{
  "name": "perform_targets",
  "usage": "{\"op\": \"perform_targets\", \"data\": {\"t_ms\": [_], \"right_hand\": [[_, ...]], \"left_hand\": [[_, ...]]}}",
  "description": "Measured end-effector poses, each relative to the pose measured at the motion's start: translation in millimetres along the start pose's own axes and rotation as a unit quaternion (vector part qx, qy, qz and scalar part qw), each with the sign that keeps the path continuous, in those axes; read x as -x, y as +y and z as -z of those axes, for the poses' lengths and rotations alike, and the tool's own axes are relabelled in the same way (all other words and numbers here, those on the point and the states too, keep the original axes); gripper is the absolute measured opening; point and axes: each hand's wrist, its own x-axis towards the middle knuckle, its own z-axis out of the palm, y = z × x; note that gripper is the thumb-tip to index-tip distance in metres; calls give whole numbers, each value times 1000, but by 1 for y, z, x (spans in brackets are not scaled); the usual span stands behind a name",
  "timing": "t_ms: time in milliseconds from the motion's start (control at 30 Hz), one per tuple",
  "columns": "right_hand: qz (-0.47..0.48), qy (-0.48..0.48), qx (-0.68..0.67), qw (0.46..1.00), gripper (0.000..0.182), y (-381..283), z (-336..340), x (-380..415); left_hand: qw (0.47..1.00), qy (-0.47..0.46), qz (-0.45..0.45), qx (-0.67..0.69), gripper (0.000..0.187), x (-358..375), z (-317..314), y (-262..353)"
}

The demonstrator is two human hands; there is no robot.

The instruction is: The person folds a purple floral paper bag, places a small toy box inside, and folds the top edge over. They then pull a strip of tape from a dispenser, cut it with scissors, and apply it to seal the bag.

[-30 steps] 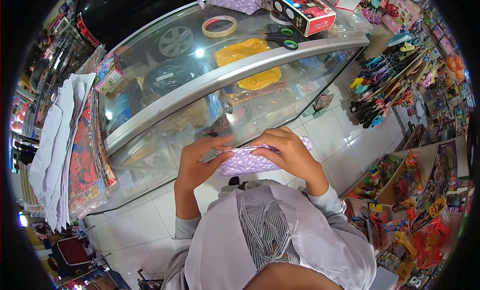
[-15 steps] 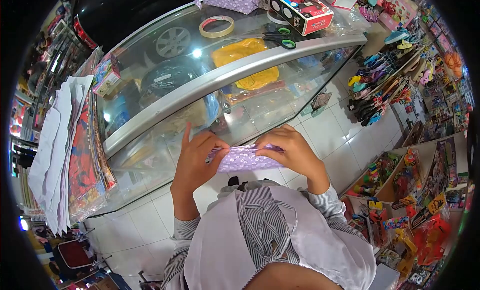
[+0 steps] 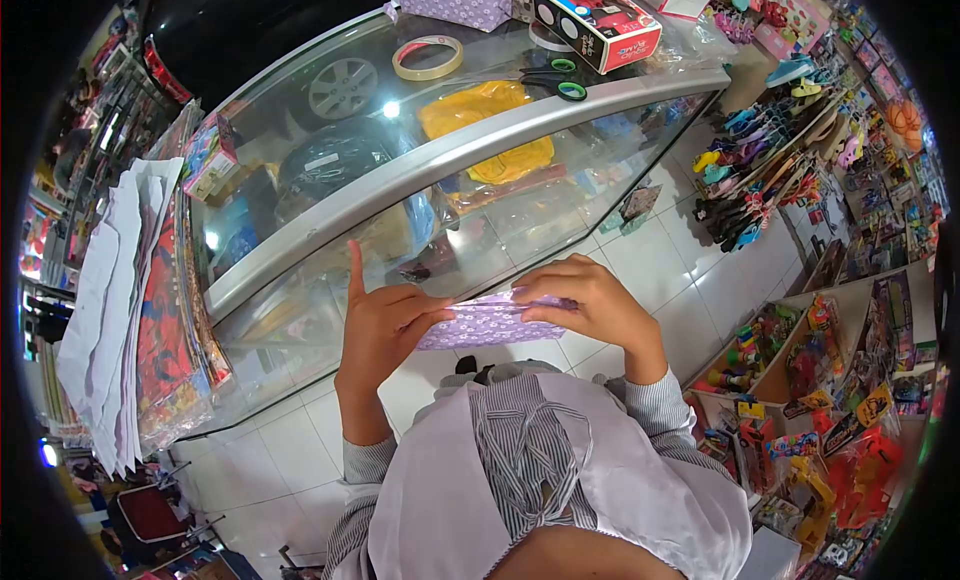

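Between my hands, in front of my chest, is a purple item with a white flower pattern (image 3: 490, 323), its upper edge folded. My left hand (image 3: 385, 325) pinches its left end between thumb and fingers, with the index finger pointing up. On the right end, my right hand (image 3: 585, 302) has thumb and fingers closed on the upper edge. The item is held off the glass counter (image 3: 330, 215), on the near side of its metal edge.
On the counter lie a tape roll (image 3: 428, 57), green-handled scissors (image 3: 570, 91), a red and black box (image 3: 600, 25) and a purple flowered package (image 3: 455, 2). White paper sheets (image 3: 115, 300) are at the left. Hanging goods (image 3: 760, 180) and shelves stand at the right.
My left index finger has shifted left and points more upright. My right hand has moved slightly, its fingers still at the upper edge. The view has shifted a little.
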Motion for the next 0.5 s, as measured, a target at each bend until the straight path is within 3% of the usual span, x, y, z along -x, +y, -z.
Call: {"op": "perform_targets", "data": {"t_ms": [167,267,433,500], "right_hand": [[-3,4,-40,999,11,10,1,4],[-7,11,-13,1000,12,5,-2,2],[-51,24,-19,998,21,-5,-7,2],[-69,75,-97,990,25,-4,-10,4]], "left_hand": [[1000,-6,9,-10,11,2,5,-1],[994,28,9,-106,16,0,-1,7],[997,23,-20,-70,15,-12,-26,26],[999,11,-15,-49,13,-12,-28,25]]}}
